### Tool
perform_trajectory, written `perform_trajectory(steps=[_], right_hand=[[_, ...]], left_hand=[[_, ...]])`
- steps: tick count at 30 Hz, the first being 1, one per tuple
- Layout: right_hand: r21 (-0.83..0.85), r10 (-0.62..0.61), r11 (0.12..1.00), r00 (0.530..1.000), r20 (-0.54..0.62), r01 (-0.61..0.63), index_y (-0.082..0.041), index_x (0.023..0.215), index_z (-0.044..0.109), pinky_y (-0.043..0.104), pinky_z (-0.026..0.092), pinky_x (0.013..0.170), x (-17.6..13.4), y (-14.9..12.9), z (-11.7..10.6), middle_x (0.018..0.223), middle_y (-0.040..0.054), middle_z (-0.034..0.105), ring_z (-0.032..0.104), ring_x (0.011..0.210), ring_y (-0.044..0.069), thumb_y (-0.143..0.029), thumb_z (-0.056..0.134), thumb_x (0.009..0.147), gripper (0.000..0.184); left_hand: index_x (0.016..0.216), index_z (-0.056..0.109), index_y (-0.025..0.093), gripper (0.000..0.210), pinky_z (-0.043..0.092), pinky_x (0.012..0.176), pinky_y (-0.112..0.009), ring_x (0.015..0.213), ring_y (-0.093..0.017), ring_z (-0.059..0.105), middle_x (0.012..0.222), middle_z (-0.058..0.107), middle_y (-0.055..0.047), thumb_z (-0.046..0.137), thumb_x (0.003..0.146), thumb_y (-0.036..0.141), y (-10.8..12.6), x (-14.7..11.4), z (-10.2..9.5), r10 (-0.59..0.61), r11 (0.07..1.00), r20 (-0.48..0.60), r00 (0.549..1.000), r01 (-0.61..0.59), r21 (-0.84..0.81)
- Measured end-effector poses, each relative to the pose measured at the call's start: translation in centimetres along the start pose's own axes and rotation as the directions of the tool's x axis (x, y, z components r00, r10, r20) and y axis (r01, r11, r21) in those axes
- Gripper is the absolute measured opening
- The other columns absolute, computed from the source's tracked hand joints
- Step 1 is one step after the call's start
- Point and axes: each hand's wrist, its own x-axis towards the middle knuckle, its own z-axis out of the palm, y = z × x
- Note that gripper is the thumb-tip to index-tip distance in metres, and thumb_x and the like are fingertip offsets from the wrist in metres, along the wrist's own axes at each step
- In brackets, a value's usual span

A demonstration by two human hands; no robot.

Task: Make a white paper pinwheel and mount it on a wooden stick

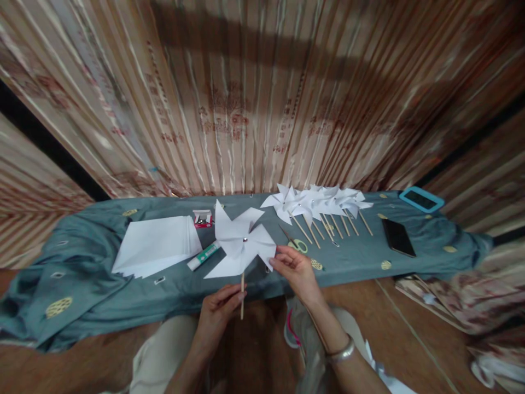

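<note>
A white paper pinwheel (246, 241) with a pin at its centre faces me, upright on a thin wooden stick. My left hand (221, 303) is closed round the stick below the blades. With thumb and fingers, my right hand (296, 269) pinches the tip of the pinwheel's right blade. Just left of the blades lies a green and white glue stick (204, 256). Behind it sits a small open red box (203, 219) with little metal pieces inside. Scissors (298, 245) with light green handles lie beyond my right hand.
A stack of white paper (158, 246) lies at the left of the cloth-covered table (98, 295). Several finished pinwheels (314, 202) lie in an overlapping row at the back right. A black phone (397, 237) and a blue-framed device (421, 200) are at the right end. Curtains (246, 98) hang behind.
</note>
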Motion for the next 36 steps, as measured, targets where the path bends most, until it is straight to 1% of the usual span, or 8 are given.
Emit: perform_trajectory(steps=[11,17,19,25,28,31,33,36], right_hand=[[0.001,0.132,0.991,0.982,0.134,-0.133,-0.018,0.063,0.064,0.021,0.040,0.049,-1.6,-0.3,2.8,0.052,-0.0030,0.063,0.054,0.049,0.009,-0.052,0.082,0.056,0.039],[0.022,0.143,0.988,0.962,0.234,-0.152,-0.017,0.069,0.068,0.021,0.042,0.051,-2.6,0.2,4.2,0.058,0.0002,0.068,0.058,0.052,0.010,-0.052,0.078,0.064,0.037],[0.003,0.157,0.986,0.930,0.333,-0.168,-0.016,0.074,0.070,0.019,0.042,0.051,-3.1,0.2,4.7,0.061,0.0007,0.069,0.059,0.053,0.009,-0.051,0.075,0.068,0.036],[-0.111,0.257,0.964,0.731,0.632,-0.242,-0.017,0.080,0.071,0.021,0.048,0.058,-4.0,-1.6,3.5,0.067,0.0004,0.071,0.060,0.055,0.008,-0.047,0.074,0.072,0.032],[-0.075,0.178,0.984,0.850,0.496,-0.162,-0.019,0.081,0.072,0.022,0.048,0.053,-2.9,-2.7,1.1,0.063,0.0001,0.070,0.060,0.053,0.010,-0.046,0.074,0.073,0.029],[-0.062,-0.040,0.997,0.993,0.113,0.047,-0.020,0.078,0.071,0.025,0.049,0.054,-1.2,-2.9,-1.0,0.061,0.0012,0.069,0.061,0.054,0.013,-0.046,0.075,0.070,0.028],[-0.155,-0.182,0.974,0.980,-0.082,0.168,-0.021,0.085,0.072,0.030,0.052,0.066,-0.3,-2.4,-1.8,0.074,0.0043,0.074,0.066,0.068,0.016,-0.042,0.076,0.070,0.026],[-0.319,-0.321,0.910,0.936,-0.144,0.263,-0.023,0.102,0.070,0.036,0.050,0.083,0.3,-1.7,-2.0,0.099,0.0072,0.074,0.066,0.084,0.018,-0.033,0.074,0.073,0.031]], left_hand=[[0.073,0.081,0.022,0.027,0.052,0.071,-0.030,0.075,-0.021,0.063,0.077,0.073,-0.005,0.082,0.052,0.038,0.4,0.1,0.2,0.026,0.999,-0.037,0.999,-0.025,0.025],[0.074,0.081,0.020,0.025,0.052,0.075,-0.031,0.077,-0.022,0.065,0.075,0.073,-0.005,0.080,0.057,0.038,0.4,0.1,0.1,0.064,0.998,0.022,0.998,-0.064,0.010],[0.072,0.081,0.020,0.026,0.052,0.074,-0.031,0.075,-0.023,0.065,0.071,0.073,-0.005,0.079,0.056,0.039,0.5,0.1,0.1,0.050,0.999,0.019,0.999,-0.050,0.010],[0.072,0.081,0.021,0.028,0.054,0.073,-0.033,0.079,-0.026,0.068,0.087,0.077,-0.008,0.081,0.050,0.039,1.0,-0.1,-0.2,-0.010,1.000,-0.032,0.999,0.010,-0.007],[0.072,0.081,0.023,0.025,0.054,0.075,-0.032,0.080,-0.024,0.067,0.083,0.076,-0.007,0.081,0.052,0.038,1.1,-0.2,0.0,-0.005,1.000,-0.035,0.999,0.006,0.016],[0.070,0.081,0.024,0.024,0.053,0.078,-0.032,0.083,-0.024,0.067,0.080,0.076,-0.007,0.082,0.050,0.038,1.0,-0.3,0.2,0.010,1.000,-0.023,1.000,-0.010,0.017],[0.072,0.081,0.024,0.026,0.054,0.077,-0.033,0.082,-0.025,0.067,0.081,0.077,-0.008,0.082,0.050,0.038,0.9,-0.3,0.4,0.001,1.000,-0.003,1.000,-0.001,0.025],[0.072,0.081,0.023,0.026,0.054,0.076,-0.033,0.081,-0.026,0.067,0.081,0.077,-0.009,0.082,0.051,0.039,0.8,-0.3,0.5,0.001,0.999,0.031,1.000,-0.002,0.043]])
